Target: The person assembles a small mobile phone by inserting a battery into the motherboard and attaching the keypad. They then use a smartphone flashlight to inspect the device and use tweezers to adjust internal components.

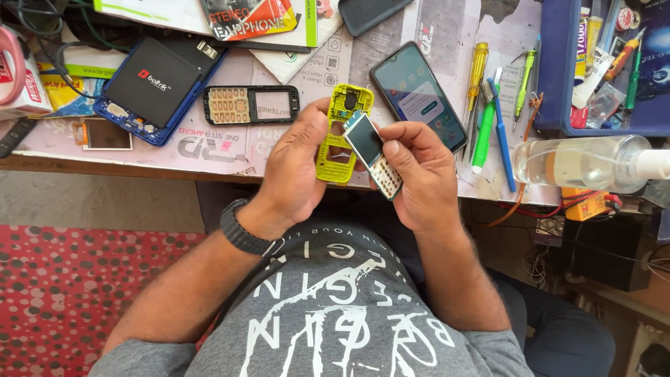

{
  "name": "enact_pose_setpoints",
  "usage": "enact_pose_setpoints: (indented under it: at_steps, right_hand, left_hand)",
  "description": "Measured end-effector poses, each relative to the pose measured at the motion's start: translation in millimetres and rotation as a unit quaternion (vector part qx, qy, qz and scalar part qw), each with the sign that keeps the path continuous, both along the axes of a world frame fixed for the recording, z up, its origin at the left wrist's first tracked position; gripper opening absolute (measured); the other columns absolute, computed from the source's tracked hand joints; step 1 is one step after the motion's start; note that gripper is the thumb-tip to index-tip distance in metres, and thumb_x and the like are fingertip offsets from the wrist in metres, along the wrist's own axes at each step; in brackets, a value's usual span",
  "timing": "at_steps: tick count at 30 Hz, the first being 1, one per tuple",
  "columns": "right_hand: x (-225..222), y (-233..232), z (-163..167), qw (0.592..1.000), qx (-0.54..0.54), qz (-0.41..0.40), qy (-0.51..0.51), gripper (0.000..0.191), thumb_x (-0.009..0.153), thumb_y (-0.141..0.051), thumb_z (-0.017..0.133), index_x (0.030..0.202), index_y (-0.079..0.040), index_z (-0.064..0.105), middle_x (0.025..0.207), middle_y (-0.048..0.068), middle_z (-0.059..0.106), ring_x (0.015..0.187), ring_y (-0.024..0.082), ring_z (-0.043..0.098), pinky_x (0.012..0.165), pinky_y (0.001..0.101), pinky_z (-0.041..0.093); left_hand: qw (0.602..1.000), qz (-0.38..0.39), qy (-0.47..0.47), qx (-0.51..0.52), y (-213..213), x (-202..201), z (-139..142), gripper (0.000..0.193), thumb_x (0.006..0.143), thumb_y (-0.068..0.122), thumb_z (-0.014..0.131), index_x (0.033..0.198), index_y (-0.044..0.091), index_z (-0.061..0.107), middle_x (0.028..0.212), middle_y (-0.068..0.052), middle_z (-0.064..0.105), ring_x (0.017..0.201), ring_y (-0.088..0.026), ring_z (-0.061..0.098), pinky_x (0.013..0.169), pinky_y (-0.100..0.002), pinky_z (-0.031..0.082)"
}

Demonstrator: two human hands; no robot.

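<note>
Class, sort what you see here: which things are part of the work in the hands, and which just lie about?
In hand:
left hand holds yellow phone frame
right hand holds phone board with screen

Lying about:
smartphone
black keypad frame
blue toothbrush
clear bottle
yellow screwdriver

We note a worktable (209, 143) with a pale paper-covered top, its wooden front edge running across the view; beneath it at left a grey strip of floor (91, 202) and a red, dotted mat (63, 293). Even daylight, soft shadows.
</note>
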State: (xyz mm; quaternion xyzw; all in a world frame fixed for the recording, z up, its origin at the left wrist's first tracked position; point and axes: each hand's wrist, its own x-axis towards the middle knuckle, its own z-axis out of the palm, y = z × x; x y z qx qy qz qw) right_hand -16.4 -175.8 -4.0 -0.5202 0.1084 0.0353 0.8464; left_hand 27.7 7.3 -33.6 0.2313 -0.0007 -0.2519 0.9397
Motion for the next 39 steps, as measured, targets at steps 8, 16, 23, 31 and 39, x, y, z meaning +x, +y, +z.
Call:
enact_pose_setpoints:
  at_steps: [8, 16, 23, 31, 39]
  right_hand:
    - [-1, 20, 22, 0.907, -0.376, 0.024, -0.19, 0.042, 0.087, 0.002, 0.077, 0.124, -0.001, 0.059, 0.122, 0.006, 0.056, 0.103, 0.01, 0.066, 0.087, 0.0244, 0.058]
    - [3, 28, 36, 0.726, -0.624, -0.014, -0.29, 0.054, 0.078, -0.002, 0.086, 0.127, -0.002, 0.064, 0.121, 0.016, 0.064, 0.105, 0.03, 0.07, 0.089, 0.0374, 0.06]
    - [8, 22, 45, 0.704, -0.634, -0.02, -0.321, 0.052, 0.076, 0.0, 0.084, 0.125, -0.002, 0.065, 0.115, 0.013, 0.068, 0.1, 0.028, 0.068, 0.088, 0.0353, 0.057]
    - [5, 30, 51, 0.771, -0.576, -0.022, -0.271, 0.05, 0.079, 0.001, 0.085, 0.126, -0.005, 0.067, 0.12, 0.012, 0.069, 0.108, 0.023, 0.072, 0.092, 0.0318, 0.06]
    - [5, 34, 51, 0.764, -0.578, -0.018, -0.286, 0.053, 0.08, 0.0, 0.086, 0.128, -0.006, 0.067, 0.124, 0.013, 0.068, 0.113, 0.023, 0.072, 0.093, 0.0321, 0.062]
  left_hand:
    - [0.997, -0.002, 0.036, -0.063, -4, -3, -6, 0.04, 0.113, 0.021, 0.046, 0.148, 0.003, 0.044, 0.134, -0.012, 0.062, 0.124, -0.022, 0.062, 0.109, -0.039, 0.051]
    - [0.995, 0.008, 0.024, -0.098, -2, -2, 0, 0.036, 0.112, 0.016, 0.051, 0.145, 0.004, 0.046, 0.137, -0.016, 0.061, 0.13, -0.025, 0.06, 0.115, -0.042, 0.048]
    - [0.991, 0.004, 0.014, -0.133, 0, -2, -2, 0.042, 0.108, 0.009, 0.063, 0.146, 0.006, 0.048, 0.136, -0.012, 0.062, 0.128, -0.025, 0.06, 0.115, -0.041, 0.048]
    - [0.994, -0.007, -0.027, -0.102, -2, -5, -4, 0.055, 0.098, 0.004, 0.073, 0.148, 0.006, 0.05, 0.139, -0.015, 0.062, 0.13, -0.024, 0.061, 0.116, -0.04, 0.049]
    - [0.994, -0.013, -0.051, -0.092, -1, -3, -7, 0.056, 0.096, 0.001, 0.076, 0.147, 0.008, 0.053, 0.145, -0.016, 0.06, 0.134, -0.023, 0.06, 0.118, -0.039, 0.049]
